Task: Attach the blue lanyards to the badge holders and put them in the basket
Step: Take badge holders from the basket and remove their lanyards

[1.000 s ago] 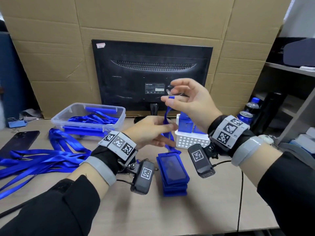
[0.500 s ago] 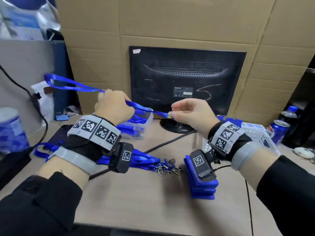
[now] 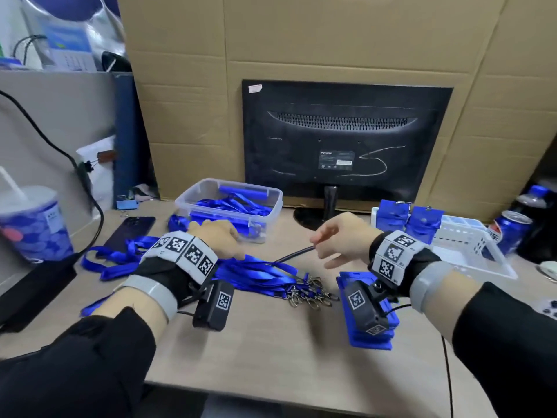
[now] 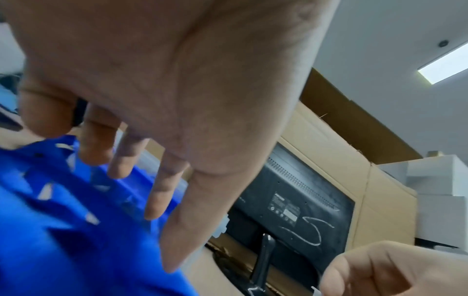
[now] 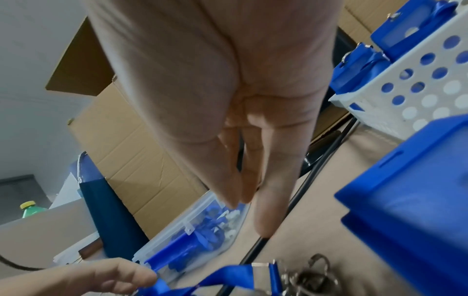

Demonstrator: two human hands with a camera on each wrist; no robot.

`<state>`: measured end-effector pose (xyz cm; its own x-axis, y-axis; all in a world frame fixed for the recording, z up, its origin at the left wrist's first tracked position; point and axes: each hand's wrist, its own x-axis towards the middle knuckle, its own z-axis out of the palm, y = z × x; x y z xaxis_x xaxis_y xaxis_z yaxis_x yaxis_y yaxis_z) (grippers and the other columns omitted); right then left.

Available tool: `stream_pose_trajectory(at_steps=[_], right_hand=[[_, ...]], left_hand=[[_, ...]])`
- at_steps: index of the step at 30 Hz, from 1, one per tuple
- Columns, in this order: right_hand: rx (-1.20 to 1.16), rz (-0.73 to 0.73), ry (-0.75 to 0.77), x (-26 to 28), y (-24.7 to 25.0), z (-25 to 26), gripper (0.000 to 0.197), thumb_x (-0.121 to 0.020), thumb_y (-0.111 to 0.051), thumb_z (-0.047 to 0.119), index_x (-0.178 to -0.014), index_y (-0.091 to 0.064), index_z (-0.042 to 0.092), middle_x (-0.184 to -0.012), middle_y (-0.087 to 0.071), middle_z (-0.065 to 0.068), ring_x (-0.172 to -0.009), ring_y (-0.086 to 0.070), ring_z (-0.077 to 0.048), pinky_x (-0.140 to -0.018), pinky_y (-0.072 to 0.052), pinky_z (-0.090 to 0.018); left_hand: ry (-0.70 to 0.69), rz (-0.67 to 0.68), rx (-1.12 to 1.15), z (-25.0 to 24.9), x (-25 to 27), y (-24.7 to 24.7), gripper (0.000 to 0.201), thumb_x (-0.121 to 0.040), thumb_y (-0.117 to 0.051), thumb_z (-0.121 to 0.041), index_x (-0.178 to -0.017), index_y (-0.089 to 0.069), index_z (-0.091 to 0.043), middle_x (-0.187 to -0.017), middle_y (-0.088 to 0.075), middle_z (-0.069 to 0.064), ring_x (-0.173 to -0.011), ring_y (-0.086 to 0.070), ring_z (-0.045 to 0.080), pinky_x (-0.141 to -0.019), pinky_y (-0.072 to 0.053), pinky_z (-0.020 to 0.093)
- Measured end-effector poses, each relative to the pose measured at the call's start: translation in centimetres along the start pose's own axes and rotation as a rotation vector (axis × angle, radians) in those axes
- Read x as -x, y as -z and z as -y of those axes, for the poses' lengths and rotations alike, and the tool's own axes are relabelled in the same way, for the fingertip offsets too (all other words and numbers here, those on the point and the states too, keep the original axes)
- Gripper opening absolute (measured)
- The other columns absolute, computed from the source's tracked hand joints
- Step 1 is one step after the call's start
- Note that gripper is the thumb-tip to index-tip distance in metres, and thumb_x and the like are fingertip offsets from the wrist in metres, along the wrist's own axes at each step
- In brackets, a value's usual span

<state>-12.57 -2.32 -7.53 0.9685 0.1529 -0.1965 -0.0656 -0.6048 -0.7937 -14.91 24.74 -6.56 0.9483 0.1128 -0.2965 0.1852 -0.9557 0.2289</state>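
Observation:
A pile of blue lanyards (image 3: 262, 274) lies across the desk, its metal clips (image 3: 310, 294) bunched at the right end. My left hand (image 3: 232, 242) hovers low over the pile. In the left wrist view its fingers (image 4: 157, 200) hang straight and spread, the thumb touching blue strap (image 4: 63, 230). My right hand (image 3: 322, 245) is empty, with its fingers (image 5: 268, 210) extended, just left of the stack of blue badge holders (image 3: 370, 342). The white perforated basket (image 3: 470, 251) at the right holds finished badges (image 3: 410, 217) standing at its far end.
A clear plastic box (image 3: 271, 200) of blue parts sits behind the lanyards, in front of a black monitor (image 3: 346, 140). A black cable (image 3: 295, 254) runs between my hands. A phone (image 3: 129, 230) and a drink cup (image 3: 30, 224) are at the left, and cans (image 3: 509, 227) at the right.
Earlier both hands held one lanyard stretched between them in the air. Both have since let go and dropped toward the desk, and the lanyard is among the pile.

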Motion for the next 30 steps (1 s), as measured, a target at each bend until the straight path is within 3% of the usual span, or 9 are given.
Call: stream_pose_trajectory(at_steps=[4,7,11,14,16,19,22,25,30], right_hand=[[0.054,-0.156,-0.062,0.6,2.2,-0.7,0.015,-0.09,-0.067,-0.003,-0.087,-0.073,0.01,-0.083,-0.071,-0.013,-0.072,-0.071,-0.021,-0.074,-0.067,-0.04],[0.165,-0.152,-0.173,1.6,3.6,-1.9,0.008,-0.089,-0.07,0.001,-0.092,-0.074,0.007,-0.085,-0.072,-0.012,-0.073,-0.069,-0.023,-0.078,-0.064,-0.04],[0.288,-0.038,-0.298,3.4,5.3,-3.1,0.024,-0.088,-0.072,0.016,-0.111,-0.069,0.007,-0.113,-0.069,-0.009,-0.1,-0.07,-0.025,-0.075,-0.066,-0.053],[0.271,0.088,-0.389,4.3,5.4,-3.8,0.037,-0.089,-0.074,0.028,-0.119,-0.06,0.011,-0.125,-0.062,-0.012,-0.113,-0.069,-0.032,-0.089,-0.062,-0.057],[0.145,0.154,-0.424,4.4,5.1,-4.5,0.04,-0.088,-0.075,0.027,-0.121,-0.061,0.009,-0.129,-0.062,-0.018,-0.117,-0.069,-0.038,-0.096,-0.059,-0.055],[0.041,0.194,-0.443,4.6,5.0,-5.2,0.023,-0.1,-0.063,0.016,-0.118,-0.062,0.002,-0.128,-0.065,-0.024,-0.117,-0.068,-0.041,-0.08,-0.062,-0.051],[-0.023,0.201,-0.485,4.9,5.6,-5.9,0.035,-0.097,-0.066,0.016,-0.128,-0.058,0.001,-0.128,-0.066,-0.029,-0.116,-0.07,-0.044,-0.084,-0.061,-0.059],[-0.089,0.229,-0.507,5.2,6.1,-6.1,0.037,-0.096,-0.069,0.019,-0.128,-0.056,0.005,-0.129,-0.065,-0.03,-0.116,-0.07,-0.044,-0.069,-0.063,-0.054],[-0.065,0.245,-0.52,4.9,5.7,-6.8,0.042,-0.092,-0.072,0.025,-0.127,-0.06,0.007,-0.128,-0.066,-0.025,-0.113,-0.071,-0.045,-0.086,-0.06,-0.063]], left_hand=[[-0.135,0.245,0.348,-4.6,0.7,0.5,0.024,-0.097,-0.069,-0.033,-0.108,-0.068,-0.012,-0.103,-0.076,0.0,-0.093,-0.074,0.024,-0.079,-0.052,0.03],[-0.15,0.587,0.505,-8.5,0.9,-1.4,0.03,-0.105,-0.058,-0.035,-0.116,-0.064,-0.007,-0.095,-0.079,0.006,-0.097,-0.077,0.03,-0.094,-0.046,0.039],[-0.146,0.74,0.557,-12.7,1.8,-4.2,0.049,-0.1,-0.062,-0.041,-0.126,-0.048,-0.002,-0.108,-0.071,0.018,-0.099,-0.076,0.043,-0.11,-0.045,0.06],[-0.21,0.887,0.521,-14.7,3.1,-4.8,0.051,-0.098,-0.059,-0.047,-0.126,-0.06,-0.004,-0.124,-0.068,0.019,-0.101,-0.076,0.039,-0.108,-0.05,0.056],[-0.232,0.916,0.58,-15.6,3.7,-5.1,0.047,-0.107,-0.045,-0.044,-0.12,-0.064,-0.003,-0.109,-0.073,0.02,-0.083,-0.078,0.033,-0.096,-0.054,0.048],[-0.19,0.875,0.631,-16.5,4.4,-5.4,0.044,-0.11,-0.042,-0.038,-0.098,-0.067,-0.003,-0.08,-0.075,0.016,-0.062,-0.075,0.029,-0.086,-0.053,0.046],[-0.149,0.894,0.669,-16.6,4.6,-5.3,0.043,-0.108,-0.048,-0.039,-0.097,-0.067,-0.003,-0.076,-0.075,0.018,-0.06,-0.075,0.033,-0.085,-0.052,0.049],[-0.127,0.954,0.693,-16.9,4.9,-5.3,0.055,-0.106,-0.047,-0.045,-0.084,-0.078,-0.006,-0.072,-0.076,0.016,-0.059,-0.074,0.035,-0.084,-0.049,0.052],[-0.139,0.85,0.668,-17.3,5.9,-4.8,0.042,-0.106,-0.043,-0.053,-0.096,-0.06,-0.016,-0.061,-0.072,0.011,-0.05,-0.072,0.026,-0.064,-0.056,0.04]])
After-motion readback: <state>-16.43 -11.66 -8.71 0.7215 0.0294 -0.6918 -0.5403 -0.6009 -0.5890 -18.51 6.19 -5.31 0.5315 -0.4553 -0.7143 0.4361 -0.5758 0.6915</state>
